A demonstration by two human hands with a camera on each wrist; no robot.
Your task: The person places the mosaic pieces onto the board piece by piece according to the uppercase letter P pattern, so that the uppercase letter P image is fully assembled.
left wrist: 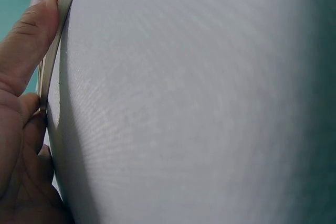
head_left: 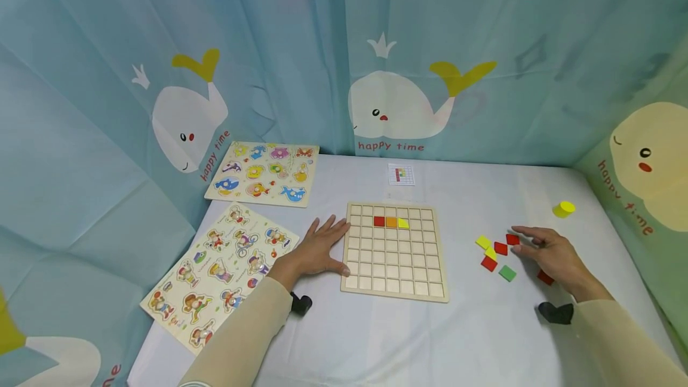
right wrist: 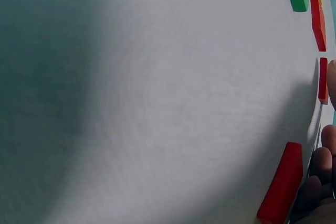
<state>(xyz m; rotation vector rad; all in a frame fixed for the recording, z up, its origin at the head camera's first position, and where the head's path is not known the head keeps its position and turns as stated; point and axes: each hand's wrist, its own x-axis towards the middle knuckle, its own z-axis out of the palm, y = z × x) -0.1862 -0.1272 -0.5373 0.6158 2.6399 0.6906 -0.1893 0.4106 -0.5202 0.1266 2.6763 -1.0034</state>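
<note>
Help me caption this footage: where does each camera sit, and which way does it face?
Head: worn on the head, facing forward and down over the flat white tabletop; shows the left hand, right hand and beige sleeves.
Left wrist: on that wrist, facing the tabletop by its hand; shows the left hand touching the square pale wooden grid board.
Right wrist: on that wrist, facing the tabletop by its hand; shows part of the right hand near flat four-sided red tiles.
Head and right wrist share the flat four-sided green tile.

Matt wooden grid board (head_left: 386,254), smooth tiles (head_left: 507,273), creased cloth curtain (head_left: 290,28), paper card (head_left: 401,175)
</note>
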